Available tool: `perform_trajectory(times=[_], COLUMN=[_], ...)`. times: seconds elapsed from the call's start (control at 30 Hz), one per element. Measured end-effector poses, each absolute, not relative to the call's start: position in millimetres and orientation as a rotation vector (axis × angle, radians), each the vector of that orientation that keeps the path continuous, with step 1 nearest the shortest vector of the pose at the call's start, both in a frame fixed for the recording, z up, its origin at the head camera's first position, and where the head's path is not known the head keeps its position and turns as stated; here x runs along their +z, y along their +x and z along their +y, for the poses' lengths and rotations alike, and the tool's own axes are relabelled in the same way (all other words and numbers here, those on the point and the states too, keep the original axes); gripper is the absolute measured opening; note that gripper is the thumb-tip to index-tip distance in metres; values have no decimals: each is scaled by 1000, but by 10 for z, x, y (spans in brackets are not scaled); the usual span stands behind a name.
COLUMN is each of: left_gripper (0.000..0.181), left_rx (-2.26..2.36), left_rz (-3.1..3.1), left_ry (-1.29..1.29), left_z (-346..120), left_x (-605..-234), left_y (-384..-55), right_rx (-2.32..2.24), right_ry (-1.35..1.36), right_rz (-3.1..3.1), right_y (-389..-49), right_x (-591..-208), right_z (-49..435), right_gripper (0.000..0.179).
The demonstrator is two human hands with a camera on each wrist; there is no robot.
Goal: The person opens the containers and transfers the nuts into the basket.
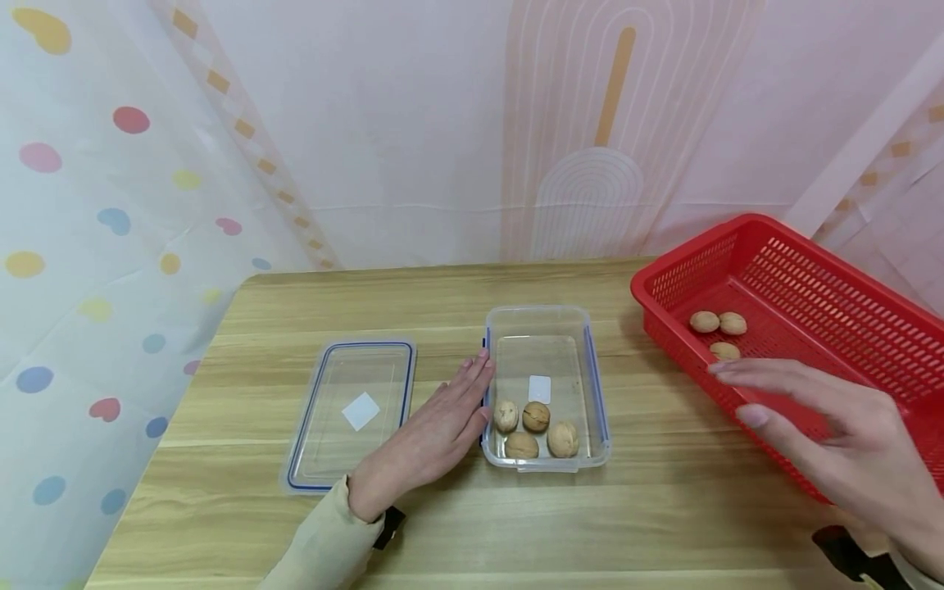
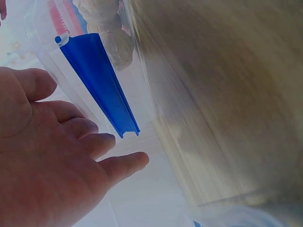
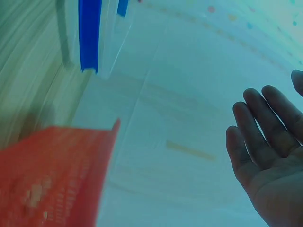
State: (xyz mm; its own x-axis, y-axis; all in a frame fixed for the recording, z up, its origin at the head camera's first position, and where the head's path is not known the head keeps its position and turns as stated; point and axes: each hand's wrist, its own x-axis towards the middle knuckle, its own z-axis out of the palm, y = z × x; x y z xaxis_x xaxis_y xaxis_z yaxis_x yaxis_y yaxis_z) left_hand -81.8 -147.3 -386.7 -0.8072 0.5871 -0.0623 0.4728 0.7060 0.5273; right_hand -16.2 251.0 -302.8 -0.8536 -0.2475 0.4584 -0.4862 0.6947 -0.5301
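Observation:
A clear plastic box [image 1: 546,328] with blue side latches [image 2: 99,85] stands on the table, several walnuts [image 1: 536,416] gathered at its near end. Along its left side lies my left hand [image 1: 435,426], fingers extended and the fingertips at the box's left latch. To the right, my right hand [image 1: 833,434] hovers over the near side of a red basket [image 1: 745,225], fingers loosely extended with nothing held. Inside that basket three walnuts [image 1: 704,321] show, one partly behind the right hand. In the right wrist view, the right hand [image 3: 270,156] appears with its fingers spread out.
Left of the box, a clear lid [image 1: 332,442] with a blue seal and a white label lies flat on the wooden table [image 1: 457,295]. A patterned cloth [image 1: 413,123] hangs behind the table's far edge.

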Motion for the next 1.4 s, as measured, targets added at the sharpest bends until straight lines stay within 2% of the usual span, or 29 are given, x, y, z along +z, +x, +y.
perform_trajectory(times=[0.13, 0.37, 0.53, 0.7, 0.97, 1.4], left_gripper=[61, 60, 61, 60, 60, 60], left_rx=[743, 746, 750, 749, 759, 765], left_rz=[2691, 2690, 2694, 2699, 2697, 2692], left_ry=[850, 846, 846, 850, 857, 861], left_z=[-1471, -1465, -1466, -1468, -1465, -1471], left_x=[-3866, -3868, -3870, -3872, -3875, -3867], left_y=[-820, -819, -814, -813, -808, -803], right_rx=[1035, 1207, 1268, 1275, 1292, 1199], right_ry=[699, 845, 924, 961, 1005, 1100], right_rz=[-2480, -2306, -2230, -2218, -2307, -2459], right_y=[-190, -281, -357, -427, -541, -786], right_x=[-3045, -3135, -3203, -3305, -3455, -3685], right_z=[2389, 2191, 2069, 1961, 1799, 1607], right_gripper=[55, 34, 28, 31, 46, 51])
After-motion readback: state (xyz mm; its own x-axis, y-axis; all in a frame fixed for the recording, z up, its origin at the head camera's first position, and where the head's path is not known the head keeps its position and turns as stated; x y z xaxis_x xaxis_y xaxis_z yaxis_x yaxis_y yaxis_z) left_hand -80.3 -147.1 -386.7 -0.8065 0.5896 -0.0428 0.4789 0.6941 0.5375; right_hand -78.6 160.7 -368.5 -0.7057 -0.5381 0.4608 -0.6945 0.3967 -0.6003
